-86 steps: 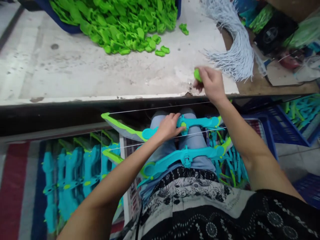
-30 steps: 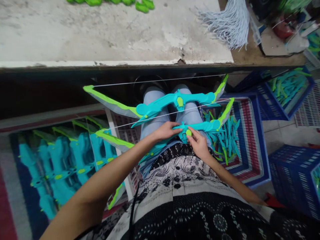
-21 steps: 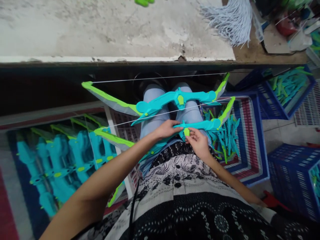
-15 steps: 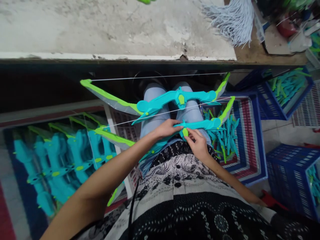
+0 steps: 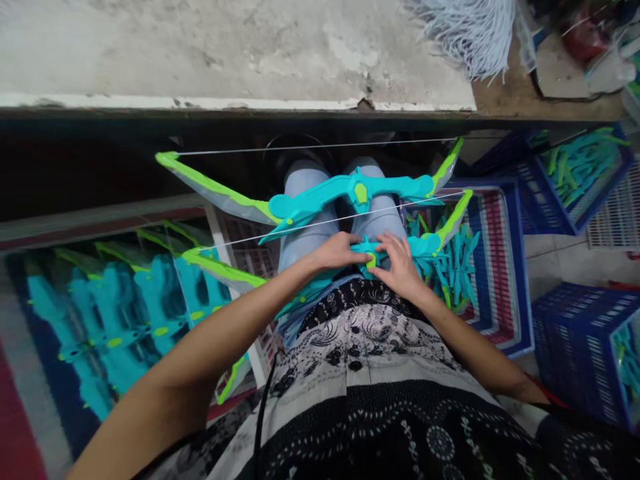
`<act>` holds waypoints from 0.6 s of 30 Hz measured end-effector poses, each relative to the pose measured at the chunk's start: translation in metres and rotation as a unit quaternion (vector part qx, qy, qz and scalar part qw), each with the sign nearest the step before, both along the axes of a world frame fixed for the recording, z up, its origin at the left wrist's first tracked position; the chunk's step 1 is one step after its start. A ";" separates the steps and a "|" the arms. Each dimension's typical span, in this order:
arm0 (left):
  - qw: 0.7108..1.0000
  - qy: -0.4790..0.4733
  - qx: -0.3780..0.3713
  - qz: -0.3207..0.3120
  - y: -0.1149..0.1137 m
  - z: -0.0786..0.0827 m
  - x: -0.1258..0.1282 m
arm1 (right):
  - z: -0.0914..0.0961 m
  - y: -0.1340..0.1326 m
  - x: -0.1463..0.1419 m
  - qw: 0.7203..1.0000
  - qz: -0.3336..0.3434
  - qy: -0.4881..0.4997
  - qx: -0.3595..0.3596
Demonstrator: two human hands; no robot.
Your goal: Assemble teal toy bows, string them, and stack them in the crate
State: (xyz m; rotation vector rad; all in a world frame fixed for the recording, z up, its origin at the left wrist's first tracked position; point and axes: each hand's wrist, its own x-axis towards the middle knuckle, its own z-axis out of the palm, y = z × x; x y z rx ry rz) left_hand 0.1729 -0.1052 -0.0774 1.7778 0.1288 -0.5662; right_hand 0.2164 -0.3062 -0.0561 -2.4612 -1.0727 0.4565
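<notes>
Across my lap lies a turquoise and lime-green toy bow (image 5: 425, 245) with a white string. My left hand (image 5: 340, 252) grips it just left of its middle, the thumb against the lime-green centre piece (image 5: 371, 260). From the other side my right hand (image 5: 400, 263) holds the bow's middle between thumb and fingers, which partly cover the grip. A second toy bow (image 5: 315, 197) of the same kind rests on my knees, its string toward the workbench, with neither hand on it.
A worn workbench (image 5: 225, 53) runs across in front, with a bundle of white strings (image 5: 470, 33) on it. A container at left holds several toy bows (image 5: 160, 300). Blue crates (image 5: 575, 333) with turquoise and green parts stand at right.
My right hand has shifted from pinching the lime-green centre piece to holding the bow's middle just right of it. My left thumb now lies against that piece. The second bow stays on my knees.
</notes>
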 end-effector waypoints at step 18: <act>0.996 -0.012 0.082 -0.042 -0.009 -0.006 0.001 | 0.010 0.016 0.024 0.978 0.111 0.067 -0.162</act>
